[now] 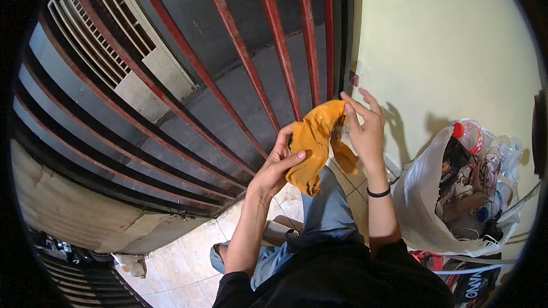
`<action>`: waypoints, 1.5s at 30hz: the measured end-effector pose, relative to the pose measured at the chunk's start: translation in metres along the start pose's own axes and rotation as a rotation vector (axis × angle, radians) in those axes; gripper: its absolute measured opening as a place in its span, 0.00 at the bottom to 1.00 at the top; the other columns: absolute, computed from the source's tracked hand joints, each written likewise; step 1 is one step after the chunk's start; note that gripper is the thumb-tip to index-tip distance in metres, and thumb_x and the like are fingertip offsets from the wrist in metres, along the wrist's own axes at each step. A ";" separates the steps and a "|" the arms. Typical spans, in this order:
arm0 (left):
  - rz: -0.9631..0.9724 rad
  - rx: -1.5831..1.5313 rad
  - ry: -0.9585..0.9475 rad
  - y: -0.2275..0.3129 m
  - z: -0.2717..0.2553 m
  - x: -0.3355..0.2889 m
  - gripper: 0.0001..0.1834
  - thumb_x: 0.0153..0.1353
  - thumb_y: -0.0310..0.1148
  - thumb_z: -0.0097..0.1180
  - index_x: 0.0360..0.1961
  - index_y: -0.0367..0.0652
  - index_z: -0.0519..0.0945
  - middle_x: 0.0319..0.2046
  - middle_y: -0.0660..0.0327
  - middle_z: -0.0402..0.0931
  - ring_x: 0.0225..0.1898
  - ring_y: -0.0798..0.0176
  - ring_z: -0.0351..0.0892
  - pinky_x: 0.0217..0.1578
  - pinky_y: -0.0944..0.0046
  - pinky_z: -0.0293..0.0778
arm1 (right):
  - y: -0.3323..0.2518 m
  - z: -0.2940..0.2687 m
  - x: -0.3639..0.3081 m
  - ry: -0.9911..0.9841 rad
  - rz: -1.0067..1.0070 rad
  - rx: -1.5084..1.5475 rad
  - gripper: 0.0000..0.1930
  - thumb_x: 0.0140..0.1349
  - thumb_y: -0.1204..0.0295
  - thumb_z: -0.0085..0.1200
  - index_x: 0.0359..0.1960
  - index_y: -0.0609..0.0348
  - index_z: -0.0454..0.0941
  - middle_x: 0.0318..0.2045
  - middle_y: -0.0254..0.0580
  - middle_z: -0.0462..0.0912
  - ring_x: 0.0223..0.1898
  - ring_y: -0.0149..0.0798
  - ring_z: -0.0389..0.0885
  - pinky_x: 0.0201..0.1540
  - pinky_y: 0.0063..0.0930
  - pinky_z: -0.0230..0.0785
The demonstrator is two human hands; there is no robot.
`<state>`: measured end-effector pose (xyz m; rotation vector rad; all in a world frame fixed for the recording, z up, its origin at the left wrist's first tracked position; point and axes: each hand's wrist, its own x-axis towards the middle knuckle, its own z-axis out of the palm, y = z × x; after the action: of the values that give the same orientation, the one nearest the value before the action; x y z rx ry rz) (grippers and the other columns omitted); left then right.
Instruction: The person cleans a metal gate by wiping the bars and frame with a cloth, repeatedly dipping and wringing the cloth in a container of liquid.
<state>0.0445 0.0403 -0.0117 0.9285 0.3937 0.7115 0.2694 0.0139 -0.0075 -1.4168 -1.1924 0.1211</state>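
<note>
A crumpled orange-yellow cloth (311, 142) hangs between my two hands, in front of red metal bars. My left hand (275, 165) grips its left side, with the thumb lying on top of the fabric. The upper right edge is pinched between thumb and forefinger of my right hand (366, 128), whose other fingers stick out. One flap of the fabric droops below the right hand. A dark band (379, 192) circles my right wrist. The left fingers are partly hidden behind the cloth.
A red barred gate (237, 45) stands ahead and to the left. To the right, a white sack (411, 205) full of bottles and mixed waste leans by a pale wall (434, 34). Light floor tiles (182, 251) lie below, with a small white-and-tan shape (131, 265) at lower left.
</note>
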 end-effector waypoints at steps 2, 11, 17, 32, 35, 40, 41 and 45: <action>0.150 -0.011 0.076 -0.002 0.010 0.003 0.45 0.64 0.23 0.63 0.75 0.55 0.48 0.58 0.57 0.74 0.59 0.60 0.77 0.58 0.59 0.74 | 0.004 -0.003 -0.001 0.037 -0.017 -0.298 0.18 0.74 0.61 0.53 0.57 0.59 0.82 0.52 0.44 0.81 0.56 0.39 0.78 0.60 0.35 0.68; 0.238 0.520 -0.064 0.027 0.022 0.001 0.47 0.66 0.26 0.63 0.74 0.46 0.41 0.60 0.50 0.68 0.64 0.60 0.68 0.63 0.61 0.63 | -0.011 0.012 -0.052 -0.564 0.719 1.078 0.30 0.75 0.48 0.44 0.59 0.66 0.77 0.49 0.39 0.83 0.50 0.29 0.80 0.54 0.25 0.72; 0.344 0.420 0.303 0.009 0.005 -0.053 0.42 0.60 0.19 0.65 0.70 0.44 0.55 0.60 0.49 0.71 0.63 0.53 0.73 0.61 0.58 0.71 | -0.041 0.042 -0.052 -0.639 0.429 0.814 0.14 0.74 0.64 0.54 0.46 0.65 0.83 0.35 0.25 0.82 0.36 0.18 0.74 0.39 0.16 0.69; -0.069 0.511 0.192 0.013 -0.017 -0.063 0.29 0.63 0.39 0.69 0.61 0.37 0.76 0.50 0.63 0.80 0.53 0.69 0.76 0.56 0.65 0.70 | -0.113 0.010 0.012 -0.639 0.130 0.822 0.14 0.74 0.76 0.49 0.58 0.66 0.67 0.48 0.40 0.81 0.51 0.28 0.79 0.54 0.26 0.72; 0.125 0.400 0.093 0.018 0.006 -0.045 0.25 0.66 0.39 0.66 0.59 0.37 0.75 0.49 0.63 0.79 0.51 0.70 0.75 0.54 0.67 0.71 | -0.063 0.012 0.040 -0.445 0.130 0.524 0.15 0.72 0.71 0.54 0.54 0.67 0.69 0.45 0.45 0.84 0.50 0.33 0.82 0.49 0.28 0.75; -0.027 0.503 0.139 0.022 0.007 -0.019 0.25 0.71 0.41 0.60 0.59 0.33 0.70 0.47 0.59 0.80 0.48 0.68 0.77 0.50 0.66 0.74 | -0.029 -0.015 0.028 -0.134 0.104 -0.194 0.28 0.65 0.64 0.64 0.59 0.67 0.67 0.53 0.59 0.81 0.55 0.49 0.82 0.55 0.35 0.74; -0.016 0.512 0.135 0.016 -0.002 -0.016 0.25 0.71 0.41 0.60 0.59 0.33 0.70 0.47 0.59 0.80 0.48 0.68 0.77 0.50 0.66 0.74 | -0.013 -0.012 0.012 0.039 -0.076 -0.341 0.32 0.62 0.62 0.67 0.62 0.66 0.66 0.56 0.63 0.78 0.58 0.54 0.80 0.58 0.38 0.73; 0.022 1.215 0.221 0.007 -0.010 -0.011 0.30 0.71 0.42 0.59 0.61 0.32 0.63 0.41 0.51 0.77 0.45 0.65 0.78 0.45 0.65 0.76 | -0.004 -0.008 -0.051 -0.460 -0.043 0.410 0.45 0.55 0.60 0.74 0.68 0.68 0.61 0.66 0.57 0.70 0.66 0.51 0.72 0.66 0.42 0.67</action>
<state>0.0281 0.0409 -0.0116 1.9952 1.0665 0.5588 0.2490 -0.0279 -0.0297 -1.0257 -1.4684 0.6526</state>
